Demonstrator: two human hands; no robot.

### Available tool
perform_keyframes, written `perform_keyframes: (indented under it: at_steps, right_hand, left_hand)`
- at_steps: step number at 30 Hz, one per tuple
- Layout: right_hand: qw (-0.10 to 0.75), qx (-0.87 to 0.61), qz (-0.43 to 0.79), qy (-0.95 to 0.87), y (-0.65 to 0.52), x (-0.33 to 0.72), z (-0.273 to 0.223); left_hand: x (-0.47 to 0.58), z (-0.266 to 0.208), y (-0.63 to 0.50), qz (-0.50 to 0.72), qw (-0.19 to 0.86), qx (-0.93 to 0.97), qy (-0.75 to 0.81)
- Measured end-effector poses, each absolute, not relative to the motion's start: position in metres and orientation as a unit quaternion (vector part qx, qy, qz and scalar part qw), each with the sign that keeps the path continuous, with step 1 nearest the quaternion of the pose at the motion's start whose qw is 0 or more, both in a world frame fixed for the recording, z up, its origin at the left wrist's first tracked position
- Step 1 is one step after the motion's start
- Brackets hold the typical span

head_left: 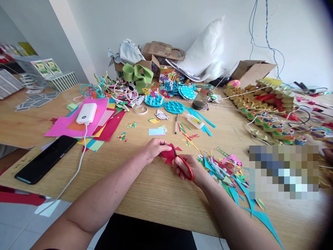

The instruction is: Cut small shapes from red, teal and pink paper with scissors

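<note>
Your left hand (154, 147) pinches a small red paper shape (170, 155) just above the table (156, 187), near its front edge; your right hand (191, 170) is closed through the red scissors (184, 165), blades at the paper's edge. The sheet looks light and floppy (easily torn), so grip close beside the cut line. Scraps (223, 170) lie just right

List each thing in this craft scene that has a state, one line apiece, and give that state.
red paper shape: held by left hand, being cut
scissors: in right hand, blades on the paper
glue bottle: lying down
phone: screen dark
power bank: cable plugged in
</note>
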State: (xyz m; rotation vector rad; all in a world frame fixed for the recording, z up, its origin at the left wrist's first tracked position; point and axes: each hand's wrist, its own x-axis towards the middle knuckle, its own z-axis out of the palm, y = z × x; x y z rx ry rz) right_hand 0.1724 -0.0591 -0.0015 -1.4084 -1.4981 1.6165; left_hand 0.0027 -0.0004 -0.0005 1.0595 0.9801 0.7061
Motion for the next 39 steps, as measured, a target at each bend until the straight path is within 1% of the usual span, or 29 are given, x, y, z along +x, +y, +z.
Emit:
perform_keyframes:
  at_steps: [39]
  right_hand:
    - [0.267,-0.516,0.603,-0.547,-0.0588,0.1737,-0.0055]
  left_hand:
    - [0.0035,0.0000,-0.0004,0.320,0.707,0.445,0.447]
